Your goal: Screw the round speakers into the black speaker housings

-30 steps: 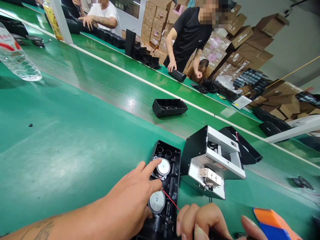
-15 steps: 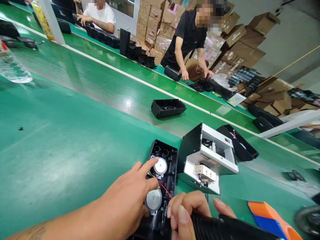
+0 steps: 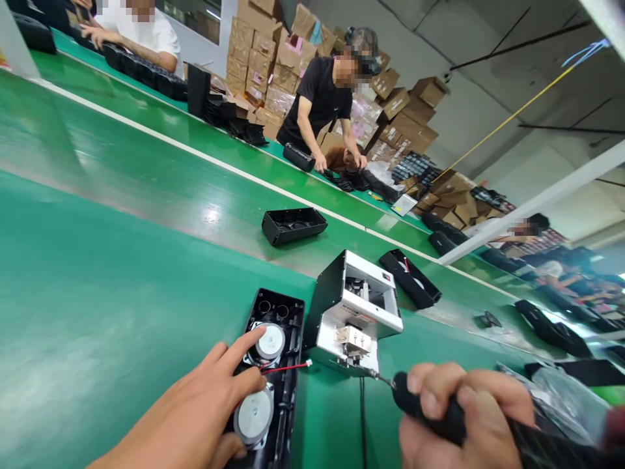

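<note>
A long green bench (image 3: 97, 273) runs through a factory hall, a white line (image 3: 195, 156) dividing it lengthwise and ceiling light glinting off its surface. Behind it, stacked cardboard boxes (image 3: 273, 58) rise against a grey wall (image 3: 469, 104). A person in a black shirt (image 3: 319, 98) works at the far side, another in white (image 3: 146, 39) farther along. A yellow cord (image 3: 512, 111) slants overhead.

— Position of the open housing (image 3: 276, 365)?
— On the bench, just left of the screw feeder (image 3: 354, 312); two speaker drivers (image 3: 268, 342) sit in it, one nearer.
— Hands?
— Left hand (image 3: 205, 410) on the housing; right hand (image 3: 463, 410) before the feeder, screwdriver (image 3: 424, 407) tip at its front.
— Behind?
— Another housing (image 3: 293, 225) on the belt.
</note>
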`<act>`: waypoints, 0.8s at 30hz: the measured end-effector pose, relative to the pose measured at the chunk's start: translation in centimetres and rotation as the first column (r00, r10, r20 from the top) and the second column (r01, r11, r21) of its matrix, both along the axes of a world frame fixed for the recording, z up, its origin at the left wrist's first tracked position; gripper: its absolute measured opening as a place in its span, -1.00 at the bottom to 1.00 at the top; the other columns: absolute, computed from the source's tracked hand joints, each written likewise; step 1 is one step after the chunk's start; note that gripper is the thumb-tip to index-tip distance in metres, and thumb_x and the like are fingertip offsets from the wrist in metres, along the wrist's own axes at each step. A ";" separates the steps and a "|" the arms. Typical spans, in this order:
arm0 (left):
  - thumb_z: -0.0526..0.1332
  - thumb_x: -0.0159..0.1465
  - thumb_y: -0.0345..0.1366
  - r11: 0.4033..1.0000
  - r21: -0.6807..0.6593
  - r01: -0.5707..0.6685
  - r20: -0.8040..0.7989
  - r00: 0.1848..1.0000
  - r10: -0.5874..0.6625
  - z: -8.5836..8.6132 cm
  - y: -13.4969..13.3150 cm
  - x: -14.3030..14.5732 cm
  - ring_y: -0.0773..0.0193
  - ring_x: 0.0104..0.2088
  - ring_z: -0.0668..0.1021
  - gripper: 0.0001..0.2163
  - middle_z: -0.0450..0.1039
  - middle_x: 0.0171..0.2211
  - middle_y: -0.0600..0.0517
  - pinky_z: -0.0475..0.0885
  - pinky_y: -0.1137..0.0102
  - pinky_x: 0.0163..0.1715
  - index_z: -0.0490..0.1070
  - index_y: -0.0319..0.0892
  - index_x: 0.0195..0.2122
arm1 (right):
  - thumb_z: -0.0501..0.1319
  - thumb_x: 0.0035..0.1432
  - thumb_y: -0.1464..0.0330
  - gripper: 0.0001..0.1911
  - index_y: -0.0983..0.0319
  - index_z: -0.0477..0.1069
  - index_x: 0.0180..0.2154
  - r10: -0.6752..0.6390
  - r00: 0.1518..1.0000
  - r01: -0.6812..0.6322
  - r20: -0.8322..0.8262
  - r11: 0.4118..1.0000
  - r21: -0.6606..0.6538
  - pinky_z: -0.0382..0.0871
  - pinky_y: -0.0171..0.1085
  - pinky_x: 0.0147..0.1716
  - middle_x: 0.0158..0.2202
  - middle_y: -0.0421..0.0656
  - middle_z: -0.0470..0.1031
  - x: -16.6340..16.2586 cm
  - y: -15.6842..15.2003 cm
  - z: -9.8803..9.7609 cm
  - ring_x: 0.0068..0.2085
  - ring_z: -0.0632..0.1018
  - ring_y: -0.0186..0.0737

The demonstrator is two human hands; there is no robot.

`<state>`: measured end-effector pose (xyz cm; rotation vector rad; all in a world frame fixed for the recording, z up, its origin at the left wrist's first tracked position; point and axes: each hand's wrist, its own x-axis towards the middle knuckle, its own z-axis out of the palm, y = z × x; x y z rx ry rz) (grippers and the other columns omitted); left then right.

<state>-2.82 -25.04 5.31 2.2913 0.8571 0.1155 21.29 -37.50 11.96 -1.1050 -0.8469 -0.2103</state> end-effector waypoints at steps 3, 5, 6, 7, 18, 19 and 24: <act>0.40 0.11 -0.45 1.000 0.021 0.023 -0.003 1.000 -0.023 -0.7 0.0 -0.1 -0.48 0.52 0.47 -0.50 0.07 0.73 0.02 0.51 -0.32 0.46 0.70 0.09 0.07 | 0.45 0.38 0.48 -0.57 0.04 0.40 0.15 -0.098 0.994 0.093 0.050 0.990 0.107 0.55 -0.16 -0.36 -0.41 -0.43 0.50 -1.2 2.8 0.2 -0.51 0.41 -0.24; 0.40 0.11 -0.45 0.999 0.029 0.021 0.002 1.000 -0.021 -1.2 0.1 -0.1 -0.47 0.52 0.48 -0.47 0.06 0.73 0.04 0.51 -0.33 0.46 0.70 0.12 0.12 | 0.45 0.40 0.52 -0.34 0.01 0.23 0.33 -0.049 0.993 0.042 0.104 0.997 0.067 0.58 -0.16 -0.33 -0.36 -0.44 0.55 -1.2 3.6 -0.4 -0.48 0.47 -0.21; 0.40 0.12 -0.45 0.999 0.029 0.016 0.013 1.000 -0.016 -1.4 0.1 -0.2 -0.48 0.53 0.46 -0.44 0.06 0.73 0.06 0.51 -0.33 0.47 0.70 0.13 0.15 | 0.44 0.41 0.52 -0.33 0.02 0.21 0.34 -0.012 0.993 0.008 0.119 0.999 0.034 0.57 -0.18 -0.35 -0.35 -0.43 0.55 -1.0 3.8 -0.8 -0.47 0.50 -0.22; 0.40 0.12 -0.45 1.000 0.027 0.013 0.027 1.000 -0.013 -1.6 0.2 -0.3 -0.48 0.55 0.44 -0.42 0.07 0.73 0.08 0.50 -0.31 0.48 0.69 0.15 0.17 | 0.44 0.41 0.52 -0.37 0.04 0.23 0.32 0.014 0.992 -0.015 0.123 1.000 0.007 0.57 -0.21 -0.36 -0.34 -0.42 0.54 -0.8 3.8 -1.2 -0.47 0.51 -0.24; 0.38 0.10 -0.55 0.997 0.073 0.006 0.053 0.999 -0.010 -3.5 0.1 -0.3 -0.30 0.55 0.47 -0.34 0.00 0.74 0.19 0.62 -0.14 0.41 0.69 0.22 0.18 | 0.45 0.47 0.45 -0.37 0.02 0.29 0.40 0.076 0.995 -0.080 -0.058 0.994 -0.070 0.53 -0.29 -0.48 -0.42 -0.42 0.52 -1.5 1.9 -1.4 -0.54 0.48 -0.29; 0.39 0.09 -0.54 0.997 0.081 0.005 0.057 0.998 -0.010 -4.0 0.2 -0.3 -0.31 0.55 0.47 -0.34 -0.02 0.75 0.21 0.62 -0.16 0.40 0.68 0.23 0.18 | 0.44 0.46 0.46 -0.31 0.01 0.24 0.43 0.042 0.999 -0.042 -0.012 0.999 -0.023 0.54 -0.27 -0.45 -0.41 -0.43 0.52 -1.5 2.0 -1.2 -0.53 0.48 -0.27; 0.39 0.09 -0.52 0.997 0.077 0.006 0.068 0.998 -0.011 -3.8 0.4 -0.5 -0.35 0.55 0.46 -0.29 -0.03 0.75 0.22 0.63 -0.20 0.39 0.66 0.25 0.24 | 0.45 0.43 0.48 -0.31 0.04 0.19 0.38 -0.028 0.994 0.026 0.106 0.999 0.026 0.59 -0.19 -0.34 -0.38 -0.44 0.52 -0.7 3.2 -1.3 -0.49 0.49 -0.22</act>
